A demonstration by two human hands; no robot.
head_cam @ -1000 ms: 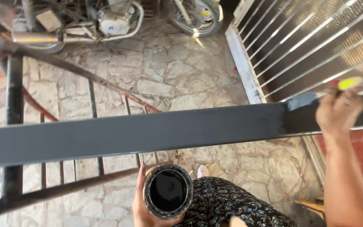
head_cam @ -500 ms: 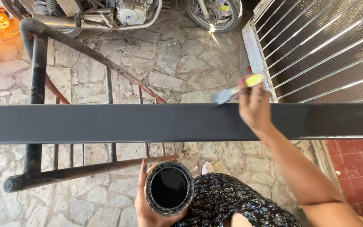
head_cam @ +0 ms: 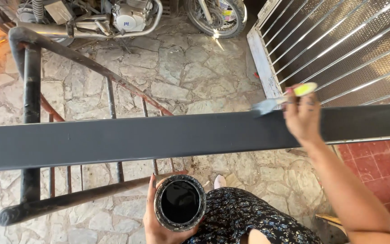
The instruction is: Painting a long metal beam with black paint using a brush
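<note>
Grey-painted rail [head_cam: 159,138] spans the view; right hand [head_cam: 302,116] pinches a yellow-handled brush [head_cam: 278,101] against it, left hand [head_cam: 156,217] wrapped around an open paint can [head_cam: 179,202].

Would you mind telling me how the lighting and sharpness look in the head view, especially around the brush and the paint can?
Head view: hard sunlight glares off the white gate bars and stone floor; the dark rail is evenly lit and sharp; the brush in the right hand is slightly soft; the paint can in the left hand is crisp, its inside near black.
</note>
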